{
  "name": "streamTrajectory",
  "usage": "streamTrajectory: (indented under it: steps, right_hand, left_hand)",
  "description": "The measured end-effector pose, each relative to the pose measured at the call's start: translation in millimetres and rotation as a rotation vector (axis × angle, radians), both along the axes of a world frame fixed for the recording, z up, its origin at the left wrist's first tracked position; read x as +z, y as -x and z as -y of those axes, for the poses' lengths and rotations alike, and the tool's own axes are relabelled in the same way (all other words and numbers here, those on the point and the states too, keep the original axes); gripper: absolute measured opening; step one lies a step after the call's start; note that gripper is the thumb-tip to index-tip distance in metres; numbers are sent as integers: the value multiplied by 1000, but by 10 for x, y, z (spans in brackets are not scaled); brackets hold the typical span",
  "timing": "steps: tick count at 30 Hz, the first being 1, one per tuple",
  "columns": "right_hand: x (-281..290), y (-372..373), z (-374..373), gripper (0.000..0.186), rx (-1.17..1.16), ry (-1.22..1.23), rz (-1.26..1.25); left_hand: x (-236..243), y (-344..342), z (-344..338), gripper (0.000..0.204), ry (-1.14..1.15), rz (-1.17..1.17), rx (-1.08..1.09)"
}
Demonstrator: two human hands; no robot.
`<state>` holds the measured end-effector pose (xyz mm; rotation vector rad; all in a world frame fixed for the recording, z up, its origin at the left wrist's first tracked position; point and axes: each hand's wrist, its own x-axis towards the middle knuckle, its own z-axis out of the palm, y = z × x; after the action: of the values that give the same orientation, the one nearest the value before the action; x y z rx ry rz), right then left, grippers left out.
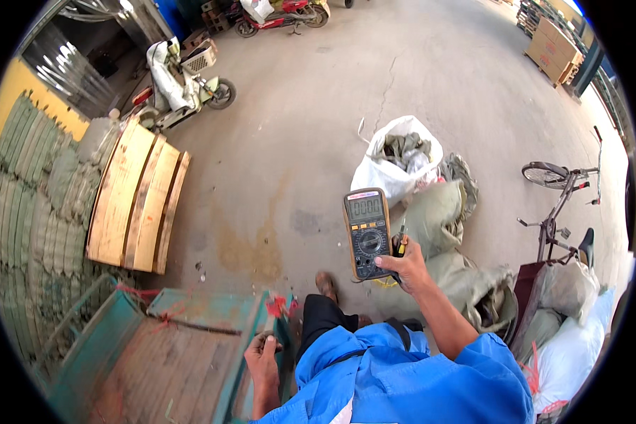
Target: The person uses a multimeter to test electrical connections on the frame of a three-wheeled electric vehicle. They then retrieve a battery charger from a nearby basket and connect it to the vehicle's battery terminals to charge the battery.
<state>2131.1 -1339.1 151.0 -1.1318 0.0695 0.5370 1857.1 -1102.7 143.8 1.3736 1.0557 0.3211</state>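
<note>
My right hand [406, 267] is closed round the lower end of a multimeter [366, 222], thumb on its front. It is black with an orange-brown edge, a round dial and a lit grey display facing up. The same hand also holds a screwdriver [402, 246] with a yellow and black handle, its shaft pointing away from me. My left hand [263, 359] is low beside the green metal side of a cart [234, 367], fingers curled and thumb on top. Whatever lies in those fingers, if anything, is hidden.
Behind the multimeter stands an open white sack [381, 173] beside grey-green sacks [431, 219]. A wooden crate [138, 198] and stacked green bundles [21, 233] are at left. Scooters [180, 88] are parked farther off; a bicycle [555, 205] and a cardboard box [552, 51] are at right.
</note>
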Motion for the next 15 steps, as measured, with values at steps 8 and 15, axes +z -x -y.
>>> streamTrajectory:
  steps: [8,15]
  right_hand:
    - [-419,-2518,-983,51,-23,-18,-4]
    - [-278,-4439,-1303,43,-200,-22,-45]
  left_hand:
    - [-245,-2843,-1360,19,10,15,-92]
    - [182,-5581,-2378,19,-58,101,-323]
